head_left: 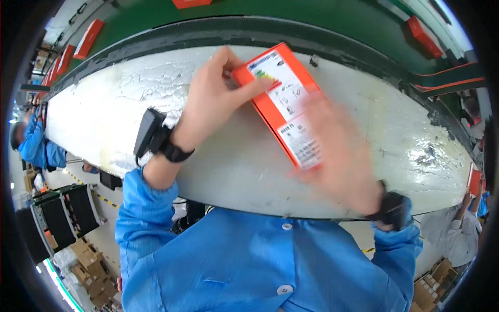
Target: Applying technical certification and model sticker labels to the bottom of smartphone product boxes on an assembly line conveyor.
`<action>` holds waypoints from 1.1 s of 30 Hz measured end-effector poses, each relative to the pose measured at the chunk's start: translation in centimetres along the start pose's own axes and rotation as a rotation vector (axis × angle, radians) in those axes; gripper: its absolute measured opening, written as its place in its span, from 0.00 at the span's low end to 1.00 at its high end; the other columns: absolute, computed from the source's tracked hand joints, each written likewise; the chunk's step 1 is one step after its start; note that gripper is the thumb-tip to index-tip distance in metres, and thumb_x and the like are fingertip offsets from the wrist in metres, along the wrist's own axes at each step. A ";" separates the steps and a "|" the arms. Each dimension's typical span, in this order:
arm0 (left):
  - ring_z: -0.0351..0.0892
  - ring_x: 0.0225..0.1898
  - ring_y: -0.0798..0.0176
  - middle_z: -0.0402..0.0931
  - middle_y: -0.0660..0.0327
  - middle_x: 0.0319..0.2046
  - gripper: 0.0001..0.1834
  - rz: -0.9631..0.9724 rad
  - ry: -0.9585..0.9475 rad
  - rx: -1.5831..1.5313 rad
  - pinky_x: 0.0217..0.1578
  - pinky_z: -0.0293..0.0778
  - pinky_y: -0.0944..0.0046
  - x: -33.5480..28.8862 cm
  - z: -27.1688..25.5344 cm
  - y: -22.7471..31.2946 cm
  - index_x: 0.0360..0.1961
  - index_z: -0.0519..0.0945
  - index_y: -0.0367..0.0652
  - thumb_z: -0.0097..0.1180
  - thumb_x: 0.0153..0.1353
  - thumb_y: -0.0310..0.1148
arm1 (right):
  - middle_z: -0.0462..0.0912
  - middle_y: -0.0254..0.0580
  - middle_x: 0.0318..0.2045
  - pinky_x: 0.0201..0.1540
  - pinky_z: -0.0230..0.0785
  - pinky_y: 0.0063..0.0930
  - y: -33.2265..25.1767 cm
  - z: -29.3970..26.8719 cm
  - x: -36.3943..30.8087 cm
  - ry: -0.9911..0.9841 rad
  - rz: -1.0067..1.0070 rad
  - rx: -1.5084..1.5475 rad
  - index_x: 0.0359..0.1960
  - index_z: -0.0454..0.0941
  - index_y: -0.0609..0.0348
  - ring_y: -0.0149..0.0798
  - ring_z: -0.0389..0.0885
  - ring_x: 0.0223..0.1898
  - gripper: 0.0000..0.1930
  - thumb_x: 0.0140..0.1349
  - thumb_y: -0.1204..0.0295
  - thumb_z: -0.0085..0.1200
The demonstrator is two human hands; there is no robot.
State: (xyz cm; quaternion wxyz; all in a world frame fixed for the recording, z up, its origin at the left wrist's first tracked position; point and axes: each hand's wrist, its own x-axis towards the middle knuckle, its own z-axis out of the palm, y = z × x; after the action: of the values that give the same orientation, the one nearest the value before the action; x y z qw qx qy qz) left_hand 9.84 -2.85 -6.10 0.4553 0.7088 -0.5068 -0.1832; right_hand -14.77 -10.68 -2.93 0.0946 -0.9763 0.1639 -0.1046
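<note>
A small orange-red box [267,111] lies tilted over the white worktop [234,177], with white printed labels along its upper face. My left hand [215,99] grips its far left end, thumb pressed across the label and fingers curled at the far side. Smeared by motion, my right hand [340,153] passes over the box's near right side, and its fingers cannot be made out clearly. Each wrist wears a black strap with a dark device on it.
Beyond the worktop runs a green conveyor belt [312,23] carrying orange boxes [88,39]. A person in blue [34,143] is at the far left; another person's hands hold an orange box [474,182] at the right. Cardboard cartons [96,273] are stacked at lower left.
</note>
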 end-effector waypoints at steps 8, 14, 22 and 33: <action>0.77 0.21 0.62 0.75 0.56 0.20 0.21 -0.090 -0.276 0.166 0.21 0.70 0.63 -4.2 1.7 5.2 0.31 0.72 0.40 0.70 0.53 0.43 | 0.55 0.61 0.68 0.66 0.51 0.59 1.5 -2.3 -1.7 -0.164 -0.042 -0.043 0.66 0.69 0.40 0.65 0.59 0.65 0.41 0.46 0.55 0.68; 0.81 0.33 0.54 0.79 0.56 0.32 0.26 -0.097 -0.004 -0.049 0.34 0.76 0.56 -0.9 -2.5 2.0 0.50 0.69 0.38 0.63 0.60 0.45 | 0.62 0.56 0.62 0.62 0.56 0.56 12.5 -5.4 3.8 0.031 -0.178 -0.148 0.64 0.69 0.38 0.60 0.64 0.60 0.40 0.45 0.58 0.68; 0.55 0.67 0.39 0.51 0.40 0.67 0.53 -0.044 0.514 0.684 0.61 0.60 0.45 15.8 -2.3 -6.1 0.67 0.60 0.49 0.69 0.45 0.60 | 0.67 0.52 0.57 0.61 0.61 0.47 15.8 -2.4 12.7 0.469 -0.039 -0.133 0.60 0.68 0.54 0.56 0.67 0.58 0.32 0.53 0.63 0.63; 0.75 0.50 0.38 0.67 0.42 0.52 0.39 0.019 0.167 0.680 0.48 0.76 0.49 6.9 0.4 3.3 0.59 0.73 0.47 0.69 0.46 0.51 | 0.81 0.37 0.30 0.36 0.72 0.27 7.7 3.2 9.0 0.365 0.138 0.743 0.38 0.78 0.59 0.35 0.79 0.30 0.12 0.60 0.64 0.62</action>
State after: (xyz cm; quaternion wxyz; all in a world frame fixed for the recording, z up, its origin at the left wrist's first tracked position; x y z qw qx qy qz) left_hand 10.63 -9.36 -2.13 0.2346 0.8276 -0.5065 0.0590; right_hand -8.02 -20.46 -6.11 0.4166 -0.8280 0.1942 -0.3213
